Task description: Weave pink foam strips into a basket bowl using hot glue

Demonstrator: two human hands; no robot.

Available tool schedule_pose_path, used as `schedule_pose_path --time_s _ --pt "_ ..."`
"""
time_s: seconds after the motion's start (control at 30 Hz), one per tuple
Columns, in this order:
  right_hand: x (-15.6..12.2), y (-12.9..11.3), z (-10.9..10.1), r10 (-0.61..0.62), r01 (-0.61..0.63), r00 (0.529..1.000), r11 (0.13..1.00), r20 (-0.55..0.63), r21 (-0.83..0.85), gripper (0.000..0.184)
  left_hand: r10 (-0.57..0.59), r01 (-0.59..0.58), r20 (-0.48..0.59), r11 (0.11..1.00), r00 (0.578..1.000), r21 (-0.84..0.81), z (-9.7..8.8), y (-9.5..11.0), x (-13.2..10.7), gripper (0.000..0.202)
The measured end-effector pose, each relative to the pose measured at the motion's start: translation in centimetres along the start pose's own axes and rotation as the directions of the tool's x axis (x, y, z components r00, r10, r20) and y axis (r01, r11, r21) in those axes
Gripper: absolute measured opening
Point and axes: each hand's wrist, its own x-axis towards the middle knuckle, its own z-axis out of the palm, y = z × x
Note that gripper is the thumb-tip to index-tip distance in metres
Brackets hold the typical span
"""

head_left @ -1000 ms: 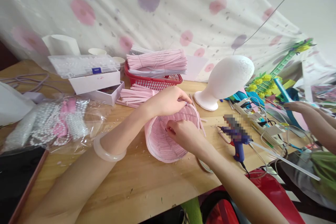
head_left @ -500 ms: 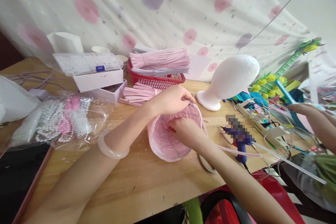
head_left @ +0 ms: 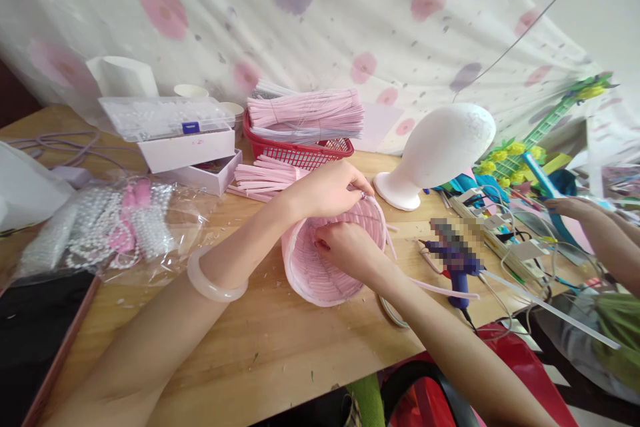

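Note:
A small pink woven basket [head_left: 313, 273] lies tilted on the wooden table [head_left: 280, 347], its opening towards me. My left hand [head_left: 327, 188], a pale bangle on its wrist, is closed over the basket's far rim and pinches a thin pink strip there. My right hand [head_left: 350, 248] reaches inside the basket, fingers curled against the woven wall. A long pink strip [head_left: 440, 289] trails from the rim out to the right across the table.
A red basket [head_left: 300, 150] of pink strips stands behind, with more pink strips [head_left: 263, 180] lying in front of it. White boxes [head_left: 187, 150], bagged pearl strings [head_left: 100, 230], a foam head [head_left: 440, 147], a blue glue gun [head_left: 457, 260] and a power strip [head_left: 500, 230] surround me. Another person's hand [head_left: 575, 210] works at right.
My right hand has shifted slightly deeper into the basket. A loose pink strip now trails out to the right past the glue gun. The view has tilted a little.

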Motion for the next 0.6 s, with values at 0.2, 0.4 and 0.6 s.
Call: schedule_pose_path --time_s 0.2,0.4,0.6 --pt "-0.1 0.2 0.0 0.006 -0.006 1.000 1.000 -0.009 0.016 0.022 -0.009 0.009 -0.009 1.000 1.000 0.001 0.0 0.1 -0.1 0.040" --pt "-1.5 0.8 -0.5 0.012 -0.013 1.000 1.000 0.010 0.011 0.016 -0.004 0.004 -0.007 1.000 1.000 -0.018 0.0 0.0 0.1 0.039" --pt "-3.6 0.8 -2.0 0.015 -0.014 0.999 1.000 0.041 -0.020 0.022 0.006 -0.006 -0.005 1.000 1.000 -0.030 -0.1 0.1 0.0 0.039"
